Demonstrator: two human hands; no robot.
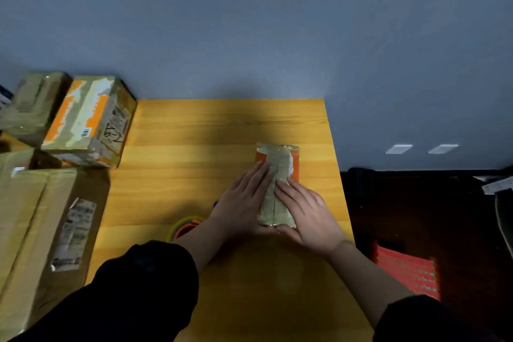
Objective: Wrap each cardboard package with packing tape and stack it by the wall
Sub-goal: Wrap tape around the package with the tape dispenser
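Two hands [244,200] [311,214] flat — one package [279,159].

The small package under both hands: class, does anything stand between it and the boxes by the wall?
Nothing visible does. Bare table lies between the small package and the boxes at the wall.
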